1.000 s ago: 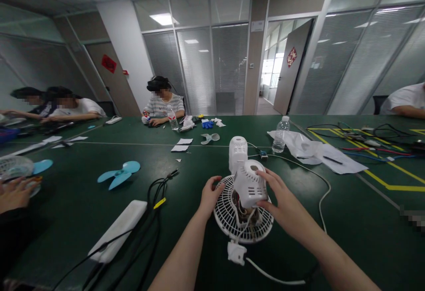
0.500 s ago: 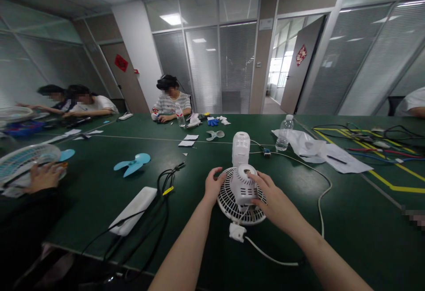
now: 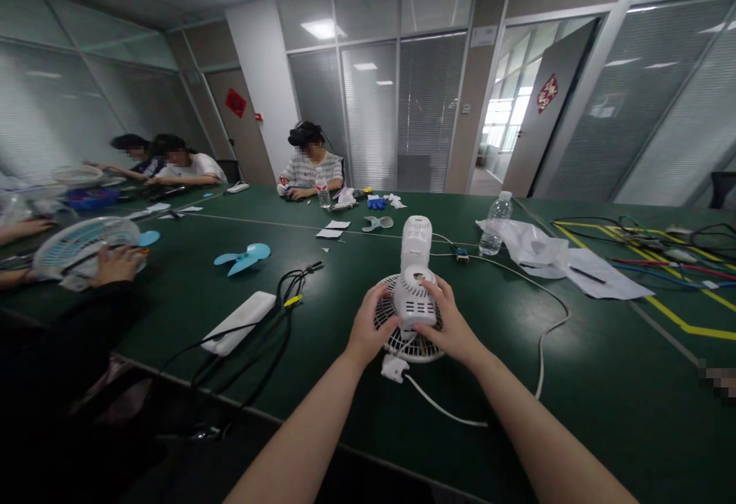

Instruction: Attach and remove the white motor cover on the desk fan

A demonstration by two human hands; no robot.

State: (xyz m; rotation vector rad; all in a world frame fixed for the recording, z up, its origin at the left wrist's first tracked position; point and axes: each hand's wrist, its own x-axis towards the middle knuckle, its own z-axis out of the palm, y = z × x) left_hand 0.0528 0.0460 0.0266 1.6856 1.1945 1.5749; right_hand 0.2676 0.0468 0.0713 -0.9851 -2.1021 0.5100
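Observation:
A white electric fan (image 3: 418,301) lies face down on the green table, its round grille (image 3: 422,349) underneath and its motor housing on top. The fan's stem piece points away from me. My left hand (image 3: 368,327) is curled at the left side, fingers over the grille and thumb by the lower end of the housing. Around the housing's right side wraps my right hand (image 3: 454,326), its thumb near the bottom edge. Just in front of the grille sits a small white plug-like block (image 3: 395,368) with a pale cord. Parts of the grille are hidden under my hands.
Left of me are a white power strip (image 3: 241,324), black cables (image 3: 290,289) and a blue fan blade (image 3: 244,258). A co-worker's hand (image 3: 118,265) rests on another fan. Beyond my fan stand a plastic bottle (image 3: 495,225), white plastic sheets (image 3: 532,247) and a grey blade (image 3: 377,223).
My left hand has moved in from the grille's edge toward the motor housing. My right hand has shifted down its right side. The camera view has turned slightly left.

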